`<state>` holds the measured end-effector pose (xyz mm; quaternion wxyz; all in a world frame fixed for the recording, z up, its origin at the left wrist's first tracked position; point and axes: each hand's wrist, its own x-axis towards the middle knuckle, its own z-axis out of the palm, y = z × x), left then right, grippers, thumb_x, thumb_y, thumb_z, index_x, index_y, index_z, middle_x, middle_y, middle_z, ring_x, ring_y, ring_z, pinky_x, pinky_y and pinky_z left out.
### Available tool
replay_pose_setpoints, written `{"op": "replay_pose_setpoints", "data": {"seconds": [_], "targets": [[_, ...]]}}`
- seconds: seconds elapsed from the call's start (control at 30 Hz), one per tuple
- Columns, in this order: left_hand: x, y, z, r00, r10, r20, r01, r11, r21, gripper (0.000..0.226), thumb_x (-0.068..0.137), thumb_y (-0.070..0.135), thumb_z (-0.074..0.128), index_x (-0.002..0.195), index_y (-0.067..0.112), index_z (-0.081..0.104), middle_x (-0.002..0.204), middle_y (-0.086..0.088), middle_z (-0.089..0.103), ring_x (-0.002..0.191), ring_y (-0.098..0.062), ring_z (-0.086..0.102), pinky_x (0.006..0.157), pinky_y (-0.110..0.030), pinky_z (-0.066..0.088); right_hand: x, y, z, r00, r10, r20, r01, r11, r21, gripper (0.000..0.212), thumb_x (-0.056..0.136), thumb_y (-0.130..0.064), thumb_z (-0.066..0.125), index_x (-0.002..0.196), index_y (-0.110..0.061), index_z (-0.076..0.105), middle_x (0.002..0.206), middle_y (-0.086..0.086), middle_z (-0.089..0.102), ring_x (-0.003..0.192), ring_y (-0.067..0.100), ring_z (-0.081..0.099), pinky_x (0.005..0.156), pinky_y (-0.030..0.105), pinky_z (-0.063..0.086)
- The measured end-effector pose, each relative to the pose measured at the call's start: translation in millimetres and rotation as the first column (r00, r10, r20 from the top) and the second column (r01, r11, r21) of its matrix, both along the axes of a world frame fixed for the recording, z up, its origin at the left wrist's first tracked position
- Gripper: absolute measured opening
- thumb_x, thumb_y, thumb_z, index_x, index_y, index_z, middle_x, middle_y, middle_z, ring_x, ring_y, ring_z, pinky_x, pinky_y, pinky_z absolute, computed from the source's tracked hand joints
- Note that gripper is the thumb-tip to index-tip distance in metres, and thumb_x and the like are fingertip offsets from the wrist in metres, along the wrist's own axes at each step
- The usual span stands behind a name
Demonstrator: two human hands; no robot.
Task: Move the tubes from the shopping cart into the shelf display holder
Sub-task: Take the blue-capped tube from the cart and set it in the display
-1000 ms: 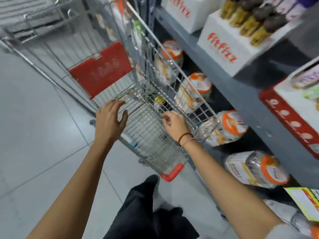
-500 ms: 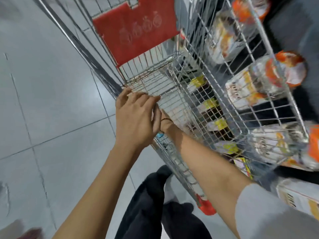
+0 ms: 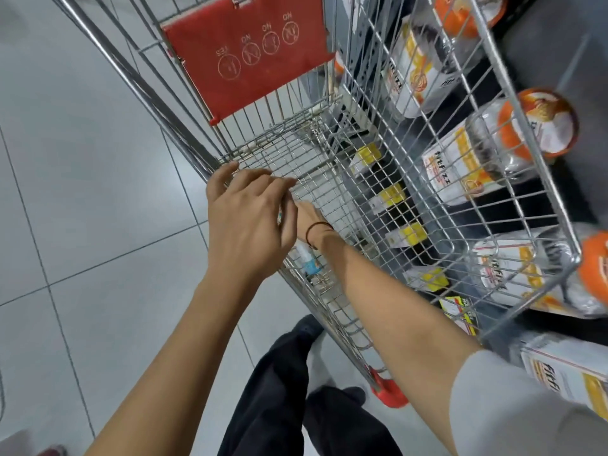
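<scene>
The wire shopping cart (image 3: 388,179) fills the upper middle of the head view, its red child-seat flap (image 3: 250,54) at the top. My left hand (image 3: 246,222) hovers over the cart's near rim with fingers spread, holding nothing. My right hand (image 3: 307,218) reaches down inside the cart behind the left hand; its fingers are hidden. A white tube with a blue label (image 3: 307,261) lies on the cart floor just below my right wrist. The shelf display holder is out of frame.
Lower shelves on the right hold orange-lidded clear packs (image 3: 487,153) and yellow price tags (image 3: 391,195), seen through the cart mesh. Grey floor tiles (image 3: 82,209) spread to the left. My dark trousers and shoes (image 3: 296,390) are below, beside the cart's red corner bumper (image 3: 388,390).
The view tipped down from the shelves onto the cart. My right arm went from the cart rim down into the basket. My left hand moved onto the near rim above it.
</scene>
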<state>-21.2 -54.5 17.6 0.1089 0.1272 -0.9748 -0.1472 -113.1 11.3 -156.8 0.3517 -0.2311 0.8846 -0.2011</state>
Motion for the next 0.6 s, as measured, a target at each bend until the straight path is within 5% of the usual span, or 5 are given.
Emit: {"op": "replay_pose_setpoints", "data": {"seconds": [0.2, 0.27, 0.43, 0.6], "targets": [[0, 4, 9, 1.000, 0.008, 0.019, -0.008, 1.000, 0.002, 0.033, 0.087, 0.025, 0.041, 0.093, 0.014, 0.072, 0.085, -0.002, 0.072, 0.091, -0.022, 0.060, 0.098, -0.041, 0.024, -13, 56, 45, 0.979, -0.202, -0.017, 0.200, 0.976, -0.083, 0.018, 0.081, -0.004, 0.058, 0.083, -0.019, 0.049, 0.086, 0.009, 0.056, 0.080, 0.023, 0.056, 0.070, 0.032, 0.049], [0, 5, 11, 1.000, 0.009, 0.027, -0.009, 1.000, 0.003, 0.034, 0.087, 0.026, 0.041, 0.092, 0.014, 0.072, 0.085, -0.003, 0.073, 0.090, -0.022, 0.061, 0.098, -0.041, 0.024, -11, 67, 51, 0.986, -0.160, -0.046, 0.160, 0.987, -0.015, 0.008, 0.087, -0.009, 0.054, 0.092, -0.013, 0.058, 0.097, 0.014, 0.060, 0.088, 0.027, 0.060, 0.081, 0.037, 0.053], [1, 5, 3, 1.000, 0.010, 0.020, -0.010, 0.999, -0.035, 0.031, 0.089, 0.025, 0.044, 0.089, 0.013, 0.072, 0.082, -0.003, 0.073, 0.086, -0.023, 0.063, 0.094, -0.040, 0.027, 2, 54, 41, 0.986, -0.138, 0.093, 0.131, 0.988, 0.081, 0.045, 0.087, -0.013, 0.061, 0.129, -0.013, 0.048, 0.124, 0.019, 0.059, 0.109, 0.034, 0.060, 0.094, 0.040, 0.051], [2, 0, -6, 1.000, -0.007, -0.023, 0.006, 0.999, -0.038, 0.033, 0.088, 0.025, 0.043, 0.091, 0.012, 0.072, 0.086, -0.003, 0.072, 0.089, -0.023, 0.061, 0.095, -0.041, 0.027, 28, 42, -6, 0.983, -0.036, 0.182, 0.002, 0.984, 0.180, 0.045, 0.081, -0.021, 0.068, 0.120, -0.007, 0.051, 0.119, 0.015, 0.058, 0.103, 0.030, 0.059, 0.074, 0.029, 0.042]]}}
